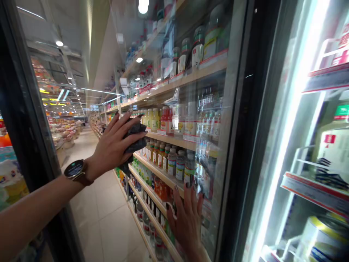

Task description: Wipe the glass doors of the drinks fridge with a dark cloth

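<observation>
My left hand point(116, 140), with a watch point(75, 169) on its wrist, presses a dark grey cloth point(137, 137) against the glass door point(106, 54). The cloth is bunched beneath the palm and thumb, and part of it hangs below the hand. Lower down and further right, my right hand point(187, 218) lies against the pane with its fingers spread and pointing up. It looks a little dim, and I cannot tell which side of the glass it is on. Nothing shows in it.
Dark door frame point(242, 109) edges border the glass. To the right is a lit cooler with bottles and a price rail point(313, 189). Shelves of drink bottles point(180, 163) show in the pane, mixed with reflections. A tiled aisle point(109, 214) runs beyond at left.
</observation>
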The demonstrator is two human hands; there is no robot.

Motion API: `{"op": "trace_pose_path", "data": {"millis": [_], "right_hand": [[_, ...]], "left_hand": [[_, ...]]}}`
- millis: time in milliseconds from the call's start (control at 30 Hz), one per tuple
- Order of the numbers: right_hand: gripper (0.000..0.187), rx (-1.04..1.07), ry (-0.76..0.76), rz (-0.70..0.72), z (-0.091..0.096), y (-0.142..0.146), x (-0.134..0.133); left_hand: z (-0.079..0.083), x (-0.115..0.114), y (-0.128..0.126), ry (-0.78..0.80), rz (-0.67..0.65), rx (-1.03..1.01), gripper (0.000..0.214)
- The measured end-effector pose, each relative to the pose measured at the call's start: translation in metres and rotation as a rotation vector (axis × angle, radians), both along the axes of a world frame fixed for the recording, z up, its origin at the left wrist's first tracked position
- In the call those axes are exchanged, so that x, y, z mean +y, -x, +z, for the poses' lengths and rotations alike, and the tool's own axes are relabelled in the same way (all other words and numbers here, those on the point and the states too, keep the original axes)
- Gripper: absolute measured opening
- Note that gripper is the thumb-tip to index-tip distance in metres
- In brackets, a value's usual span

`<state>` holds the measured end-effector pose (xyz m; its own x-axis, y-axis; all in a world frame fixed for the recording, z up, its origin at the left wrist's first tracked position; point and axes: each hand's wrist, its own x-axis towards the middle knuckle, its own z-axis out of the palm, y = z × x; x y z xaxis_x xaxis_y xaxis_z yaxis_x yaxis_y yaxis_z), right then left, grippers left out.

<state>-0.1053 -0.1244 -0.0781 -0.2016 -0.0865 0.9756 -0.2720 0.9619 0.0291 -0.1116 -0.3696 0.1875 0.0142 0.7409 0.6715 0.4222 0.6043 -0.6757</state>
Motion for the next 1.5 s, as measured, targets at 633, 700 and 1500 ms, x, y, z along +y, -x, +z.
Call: {"op": "trace_pose_path", "data": {"millis": [633, 700, 1500], "right_hand": [[0.034, 0.067, -0.029, 0.059, -0.045, 0.003, 0.012], [0.031, 0.072, -0.011, 0.077, -0.045, 0.003, 0.012], [0.072, 0.052, -0.038, 0.047, -0.06, 0.006, 0.018]], "left_hand": [[-0.072, 0.087, 0.001, 0.377, -0.039, -0.007, 0.054], [-0.108, 0.072, 0.0, 0.631, -0.07, -0.052, 0.044], [0.027, 0.024, -0.01, -0.053, 0.113, 0.047, 0.056]]}}
